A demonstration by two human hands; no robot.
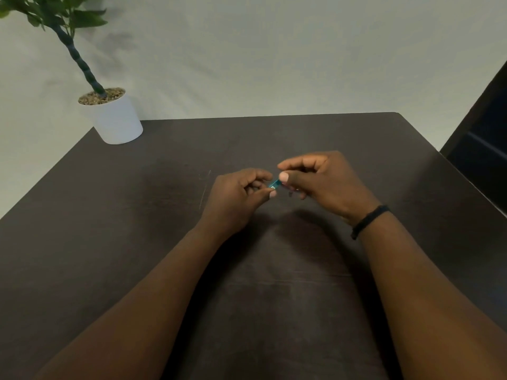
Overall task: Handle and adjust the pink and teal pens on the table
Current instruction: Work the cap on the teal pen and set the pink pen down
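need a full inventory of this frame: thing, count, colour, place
teal pen: 1, teal, mostly hidden, held between both hands above table centre
table: 1, dark brown, fills lower frame
pot: 1, white, table's far left corner
plant: 1, green leaves, dark stem, in the pot
backdrop: 1, pale grey, behind table
dark object: 1, black, right edge, cannot tell what
pink pen: none visible
wristband: 1, black, right wrist
left hand: 1, pinches the pen
right hand: 1, pinches the pen's other end
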